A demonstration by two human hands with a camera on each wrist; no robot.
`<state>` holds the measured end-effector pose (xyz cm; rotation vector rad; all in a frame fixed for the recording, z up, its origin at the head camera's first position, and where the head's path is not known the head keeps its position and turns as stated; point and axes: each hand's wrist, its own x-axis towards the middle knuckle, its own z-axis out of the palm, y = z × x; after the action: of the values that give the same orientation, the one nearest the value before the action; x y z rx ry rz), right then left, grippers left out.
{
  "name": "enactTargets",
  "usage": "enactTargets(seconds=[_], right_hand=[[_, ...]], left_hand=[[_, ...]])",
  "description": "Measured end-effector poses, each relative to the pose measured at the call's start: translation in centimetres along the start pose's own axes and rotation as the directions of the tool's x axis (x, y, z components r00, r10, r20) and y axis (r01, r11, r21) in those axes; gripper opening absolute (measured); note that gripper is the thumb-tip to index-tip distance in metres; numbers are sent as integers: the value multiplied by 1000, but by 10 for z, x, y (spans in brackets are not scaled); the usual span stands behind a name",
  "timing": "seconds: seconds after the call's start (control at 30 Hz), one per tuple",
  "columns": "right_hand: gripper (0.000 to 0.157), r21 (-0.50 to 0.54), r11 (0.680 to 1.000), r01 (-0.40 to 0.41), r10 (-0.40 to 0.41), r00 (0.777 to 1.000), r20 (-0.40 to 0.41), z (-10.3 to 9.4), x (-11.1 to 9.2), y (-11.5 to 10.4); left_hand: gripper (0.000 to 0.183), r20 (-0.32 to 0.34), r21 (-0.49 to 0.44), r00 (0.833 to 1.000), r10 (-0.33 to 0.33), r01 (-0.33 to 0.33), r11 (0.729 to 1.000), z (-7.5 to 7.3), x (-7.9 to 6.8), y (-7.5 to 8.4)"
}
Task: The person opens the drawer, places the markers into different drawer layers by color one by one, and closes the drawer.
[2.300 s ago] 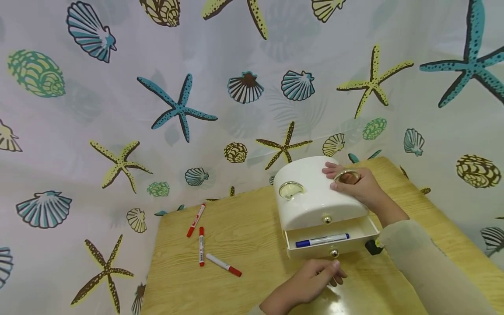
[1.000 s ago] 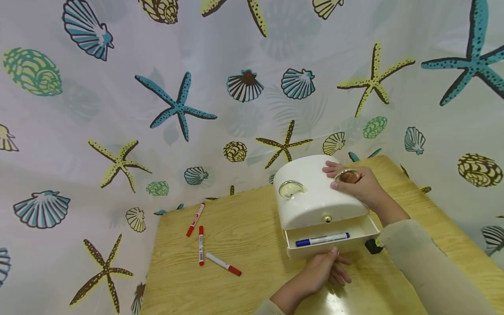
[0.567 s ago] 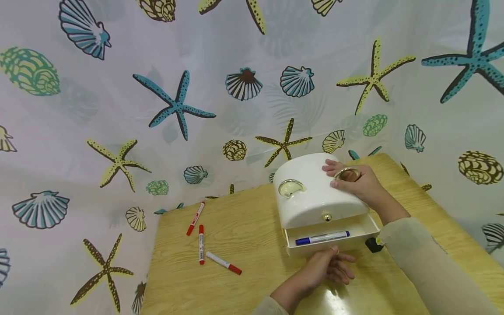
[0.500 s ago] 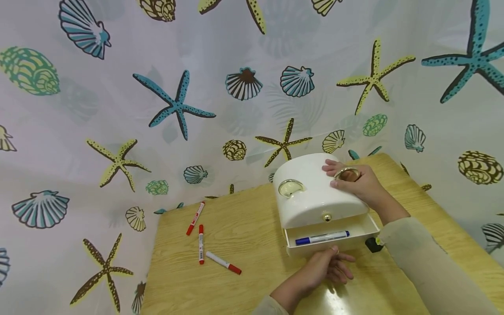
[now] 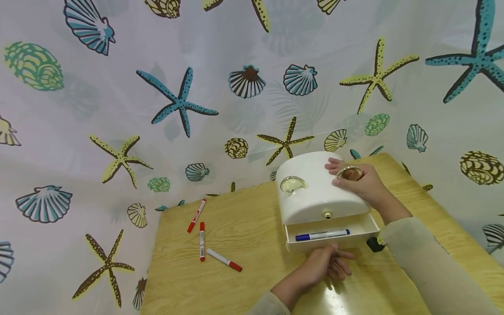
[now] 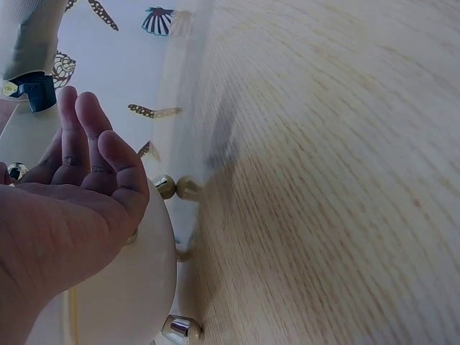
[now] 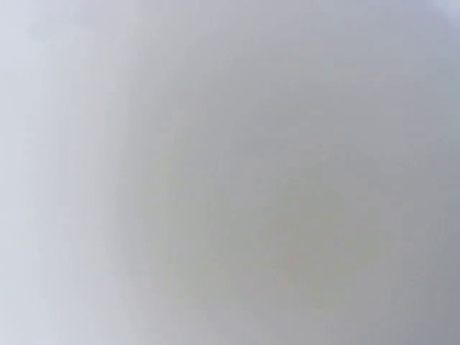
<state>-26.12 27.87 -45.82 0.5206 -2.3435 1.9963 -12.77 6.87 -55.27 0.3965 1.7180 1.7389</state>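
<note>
A white dome-topped drawer box (image 5: 309,168) stands at the table's right in the head view. Its lower drawer (image 5: 354,225) is pulled out, with a blue-capped marker (image 5: 323,235) lying inside. My left hand (image 5: 319,264) is at the drawer's front, thumb and forefinger at the knob, which they cover in this view; the other fingers extend loosely. In the left wrist view a gold knob (image 6: 17,171) shows beside that hand's fingers. Resting on the dome, my right hand (image 5: 364,181) has fingers and thumb on either side of a gold-rimmed handle (image 5: 350,169). The right wrist view is only a grey blur.
On the wooden table (image 5: 244,218), left of the box, lie a red marker (image 5: 197,215), a second red-capped marker (image 5: 202,241) and a white one with a red cap (image 5: 223,260). A shell-patterned curtain (image 5: 220,39) hangs behind. Near my right wrist is a black camera (image 5: 375,244).
My left hand has come up from below the drawer to its knob and its fingers have spread. The right hand stays on the dome. Over the last half second the hands and drawer hold still.
</note>
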Motion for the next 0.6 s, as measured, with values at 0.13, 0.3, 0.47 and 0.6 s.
enactTargets(seconds=[0.13,0.3,0.47,0.6], right_hand=[[37,-12,1000,1,-1,1000,1,-1,0,1],[36,-19,999,28,-27,1000,14,-3,-2,2],[35,-16,998,68,-67,997,26,-4,-2,3],[34,-4,997,80,-80,997,25,-3,0,3]], left_hand=[[62,3,7,1000,-1,1,1000,-1,1,2],[63,-3,17,1000,-1,1,1000,-1,1,2],[62,-5,17,1000,0,1,1000,-1,3,2],[61,-15,7,1000,-6,7,1000,-2,5,1]])
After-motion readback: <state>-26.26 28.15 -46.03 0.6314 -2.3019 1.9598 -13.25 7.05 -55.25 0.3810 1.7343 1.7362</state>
